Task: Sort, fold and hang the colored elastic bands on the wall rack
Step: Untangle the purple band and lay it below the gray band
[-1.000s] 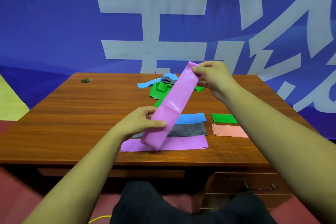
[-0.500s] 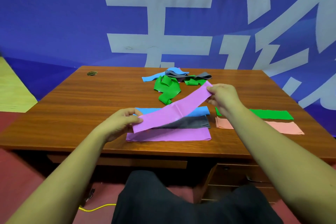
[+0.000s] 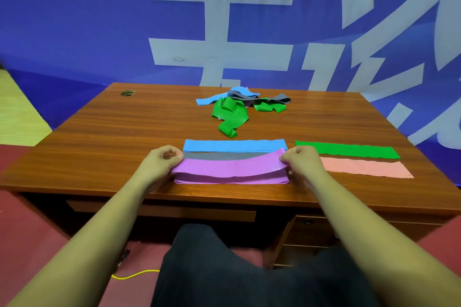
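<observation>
A purple elastic band [image 3: 229, 166] is stretched level just above the desk. My left hand [image 3: 159, 163] pinches its left end and my right hand [image 3: 303, 161] pinches its right end. Directly under it lies another flat purple band [image 3: 232, 179]. Behind that lie a flat grey band [image 3: 224, 156] and a flat blue band [image 3: 234, 145]. To the right lie a flat green band [image 3: 346, 149] and a flat pink band [image 3: 364, 168]. A tangled pile of green, blue and grey bands [image 3: 237, 109] sits at the back middle of the desk.
The wooden desk [image 3: 99, 147] stands against a blue banner with white lettering. A cable hole [image 3: 127, 93] is at its back left corner. Drawers sit under the desk on the right. A yellow cable [image 3: 134, 274] lies on the red floor.
Both hands brought the purple band down from a raised diagonal to level, right over the flat purple band near the front edge. The right hand dropped most.
</observation>
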`<action>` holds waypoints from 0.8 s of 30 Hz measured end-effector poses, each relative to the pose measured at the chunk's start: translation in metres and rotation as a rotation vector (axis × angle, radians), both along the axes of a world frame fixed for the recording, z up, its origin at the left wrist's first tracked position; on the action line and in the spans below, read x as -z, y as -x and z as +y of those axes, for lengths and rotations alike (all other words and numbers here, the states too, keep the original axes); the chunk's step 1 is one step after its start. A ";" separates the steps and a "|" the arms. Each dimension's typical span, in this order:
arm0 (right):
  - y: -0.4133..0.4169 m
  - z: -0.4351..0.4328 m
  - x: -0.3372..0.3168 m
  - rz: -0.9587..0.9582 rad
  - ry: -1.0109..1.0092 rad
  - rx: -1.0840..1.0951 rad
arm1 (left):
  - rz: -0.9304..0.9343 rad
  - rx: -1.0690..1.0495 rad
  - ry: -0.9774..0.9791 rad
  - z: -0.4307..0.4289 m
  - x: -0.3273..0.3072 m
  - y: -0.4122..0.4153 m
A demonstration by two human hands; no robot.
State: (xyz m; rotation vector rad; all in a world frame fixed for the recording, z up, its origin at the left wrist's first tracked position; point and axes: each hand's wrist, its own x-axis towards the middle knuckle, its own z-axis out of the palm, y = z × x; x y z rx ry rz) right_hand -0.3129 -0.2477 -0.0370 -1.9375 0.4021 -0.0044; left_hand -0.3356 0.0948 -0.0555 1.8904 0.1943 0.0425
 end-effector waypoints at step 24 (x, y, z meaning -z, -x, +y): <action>0.025 0.008 0.050 -0.199 0.612 -0.141 | -0.150 0.009 -0.632 -0.003 0.039 0.005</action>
